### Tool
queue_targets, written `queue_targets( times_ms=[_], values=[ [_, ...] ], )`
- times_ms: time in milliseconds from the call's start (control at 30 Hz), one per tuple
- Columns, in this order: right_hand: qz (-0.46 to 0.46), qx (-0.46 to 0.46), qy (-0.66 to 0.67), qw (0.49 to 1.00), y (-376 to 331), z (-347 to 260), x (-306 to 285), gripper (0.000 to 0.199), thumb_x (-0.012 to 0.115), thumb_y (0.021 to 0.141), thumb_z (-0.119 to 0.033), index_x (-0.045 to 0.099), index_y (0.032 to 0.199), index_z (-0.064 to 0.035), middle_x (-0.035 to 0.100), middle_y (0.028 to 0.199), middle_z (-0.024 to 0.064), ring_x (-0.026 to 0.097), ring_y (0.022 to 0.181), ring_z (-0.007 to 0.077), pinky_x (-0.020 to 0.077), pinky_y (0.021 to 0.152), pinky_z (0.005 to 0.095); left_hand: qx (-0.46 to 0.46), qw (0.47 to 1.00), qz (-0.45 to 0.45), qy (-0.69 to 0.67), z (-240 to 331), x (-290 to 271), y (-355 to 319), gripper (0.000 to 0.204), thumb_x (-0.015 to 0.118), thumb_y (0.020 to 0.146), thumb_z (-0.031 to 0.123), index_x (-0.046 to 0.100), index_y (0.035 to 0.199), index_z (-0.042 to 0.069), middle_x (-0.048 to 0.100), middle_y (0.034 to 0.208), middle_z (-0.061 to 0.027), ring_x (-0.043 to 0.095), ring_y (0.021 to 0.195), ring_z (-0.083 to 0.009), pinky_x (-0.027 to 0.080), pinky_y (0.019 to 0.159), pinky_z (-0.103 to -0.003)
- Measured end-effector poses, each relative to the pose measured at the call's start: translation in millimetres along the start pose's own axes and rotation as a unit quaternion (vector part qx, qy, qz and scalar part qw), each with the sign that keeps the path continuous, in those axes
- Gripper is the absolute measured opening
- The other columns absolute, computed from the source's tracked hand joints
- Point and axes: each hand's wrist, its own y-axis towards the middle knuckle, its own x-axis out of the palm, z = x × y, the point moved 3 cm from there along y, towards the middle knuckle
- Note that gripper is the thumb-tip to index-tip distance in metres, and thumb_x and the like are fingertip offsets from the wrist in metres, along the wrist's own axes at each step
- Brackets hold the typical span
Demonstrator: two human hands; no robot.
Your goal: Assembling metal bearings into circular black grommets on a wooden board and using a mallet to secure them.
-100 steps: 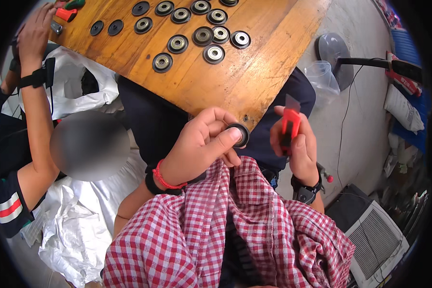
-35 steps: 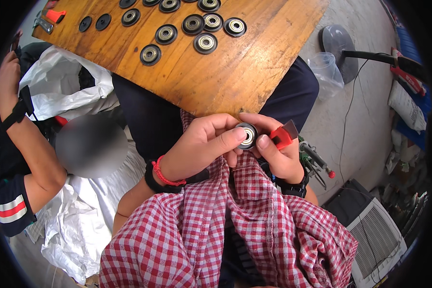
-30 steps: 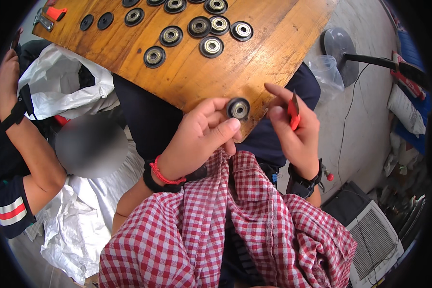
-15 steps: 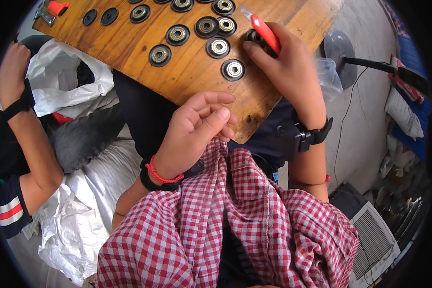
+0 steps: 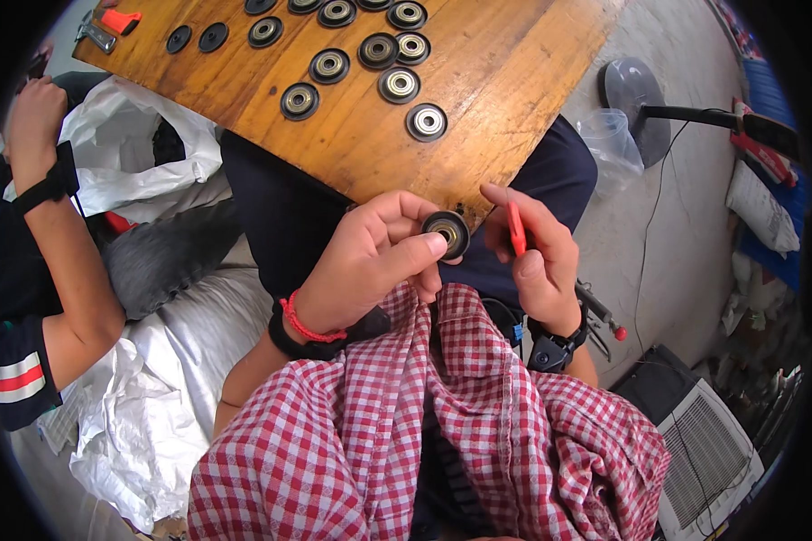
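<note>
My left hand (image 5: 370,261) pinches a round black bearing with a metal centre (image 5: 447,233) between thumb and fingers, just below the edge of the wooden board (image 5: 478,99). My right hand (image 5: 537,257) is beside it on the right, closed around a small red-handled tool (image 5: 516,228). Several more bearings lie on the board, the nearest one (image 5: 427,122) at its lower right.
Another person's arm with a black wrist strap (image 5: 50,194) is at the left, near white plastic bags (image 5: 140,149). A red clamp-like tool (image 5: 108,22) lies at the board's far left. A fan base (image 5: 632,99) and a white appliance (image 5: 708,451) stand on the floor at the right.
My right hand came back from the board, where it had reached with the red tool. My left hand, empty half a second ago, now holds a bearing again.
</note>
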Motion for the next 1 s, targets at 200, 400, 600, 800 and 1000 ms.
queue_targets(
  times_ms=[200, 400, 600, 800, 1000],
  values=[
    [-0.072, -0.138, -0.201, 0.967, -6.2, 0.8, -2.7, 0.04, 0.064, 0.08, -0.028, 0.06, 0.106, 0.0023, 0.051, 0.067, 0.009, 0.051, 0.053, 0.022, 0.0392, 0.048, 0.0318, 0.0, 0.999, -0.009, -0.044, -0.5, -0.7, 1.1, 0.019, 0.056, 0.089, 0.007, 0.051, 0.104, -0.003, 0.063, 0.084, -0.0091, 0.06, 0.062, -0.0099, 0.051, 0.057, -0.024],
    [-0.092, -0.177, -0.267, 0.943, -1.5, -5.0, -0.5, 0.043, 0.068, 0.076, -0.03, 0.06, 0.105, 0.0016, 0.049, 0.066, 0.0076, 0.051, 0.053, 0.0217, 0.0395, 0.047, 0.032, -0.011, 0.998, -0.014, -0.056, -2.3, -2.1, 0.5, 0.019, 0.058, 0.088, 0.01, 0.051, 0.102, -0.002, 0.062, 0.081, -0.0078, 0.06, 0.059, -0.0101, 0.051, 0.055, -0.024],
    [-0.078, -0.17, -0.296, 0.937, 1.3, -9.2, 3.7, 0.041, 0.069, 0.076, -0.026, 0.061, 0.105, 0.0013, 0.051, 0.068, 0.0084, 0.053, 0.055, 0.0221, 0.0414, 0.049, 0.032, -0.009, 0.997, -0.027, -0.074, 1.6, -5.1, -1.4, 0.02, 0.058, 0.088, 0.01, 0.051, 0.102, -0.003, 0.062, 0.08, -0.0078, 0.06, 0.058, -0.0101, 0.051, 0.053, -0.023],
    [0.089, -0.019, -0.238, 0.967, 0.7, 11.2, -5.3, 0.029, 0.062, 0.084, -0.018, 0.06, 0.105, 0.0019, 0.06, 0.078, 0.0148, 0.059, 0.065, 0.0279, 0.0463, 0.059, 0.032, -0.054, 0.993, -0.1, 0.006, 7.8, 10.8, -14.0, 0.019, 0.056, 0.083, 0.008, 0.05, 0.098, -0.003, 0.063, 0.077, -0.0111, 0.058, 0.051, -0.01, 0.049, 0.048, -0.02],
    [-0.082, -0.219, -0.24, 0.942, -4.2, -6.5, -0.4, 0.044, 0.064, 0.08, -0.037, 0.062, 0.1, 0.0017, 0.048, 0.063, 0.0062, 0.049, 0.05, 0.0203, 0.0376, 0.046, 0.0316, -0.027, 0.995, -0.078, -0.046, 6.5, -1.7, -11.5, 0.02, 0.056, 0.089, 0.01, 0.05, 0.103, -0.004, 0.062, 0.082, -0.0068, 0.061, 0.06, -0.01, 0.052, 0.056, -0.024]
  ],
)
